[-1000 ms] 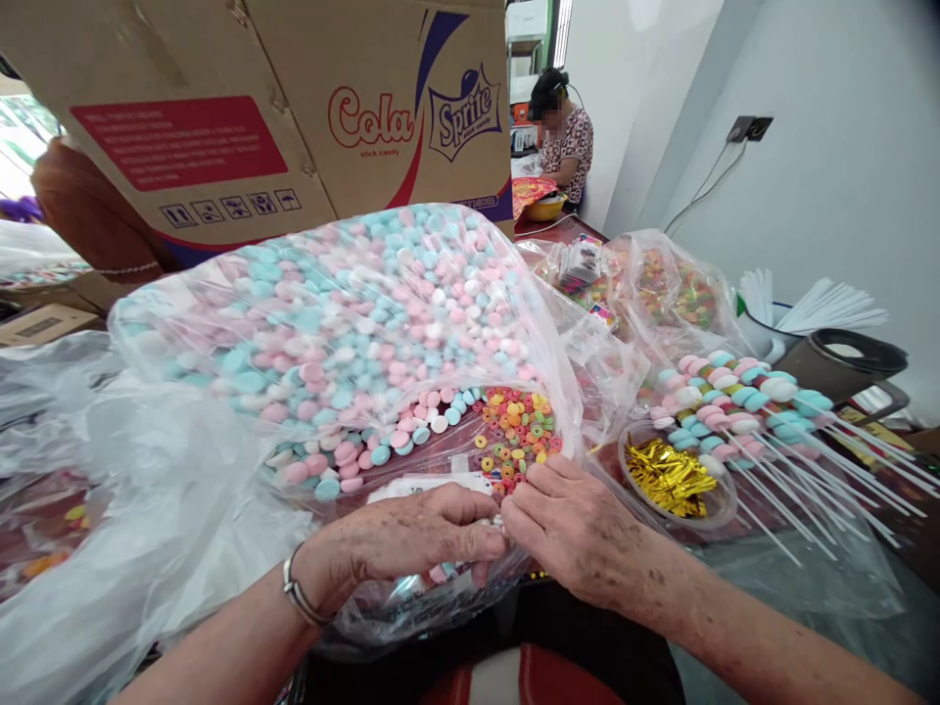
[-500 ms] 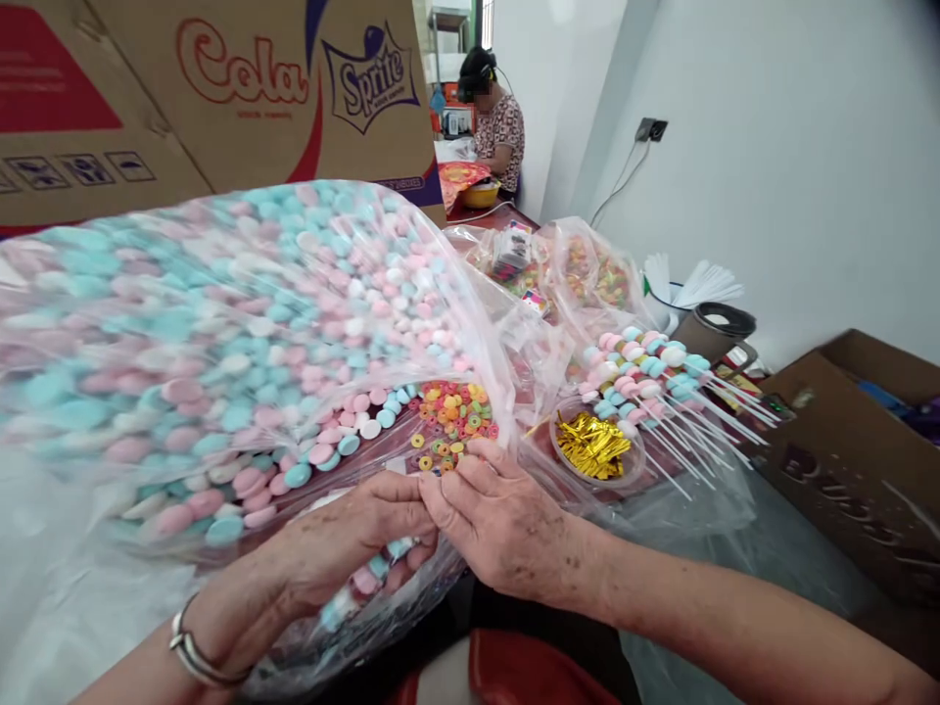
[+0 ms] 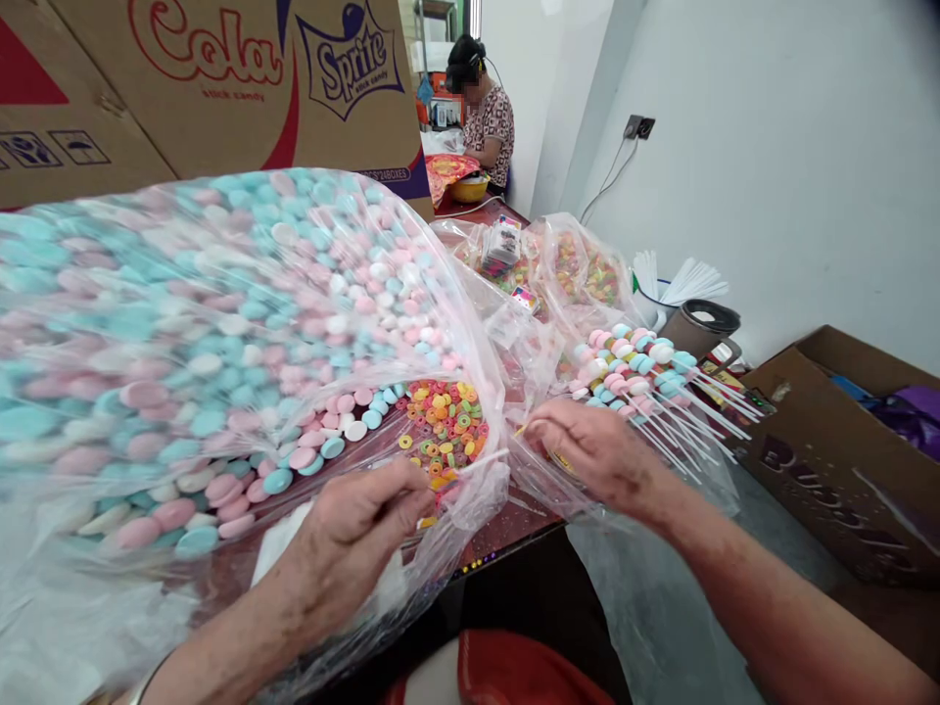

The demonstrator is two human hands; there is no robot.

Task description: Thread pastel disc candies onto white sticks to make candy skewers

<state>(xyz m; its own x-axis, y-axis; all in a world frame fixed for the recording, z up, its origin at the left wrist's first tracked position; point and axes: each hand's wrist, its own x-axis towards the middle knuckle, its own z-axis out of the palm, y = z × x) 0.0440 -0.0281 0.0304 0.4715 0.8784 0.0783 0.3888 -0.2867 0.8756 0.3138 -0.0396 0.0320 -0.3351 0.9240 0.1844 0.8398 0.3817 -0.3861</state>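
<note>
Pink, white and blue disc candies (image 3: 220,368) under clear plastic (image 3: 493,382) lie beyond the left hand (image 3: 363,524), just parted from the right hand (image 3: 596,452) so each works alone: left seemingly pinching a slim white stick (image 3: 483,463), right pinched, contents unclear, over gold foil strips (image 3: 562,459).
</note>
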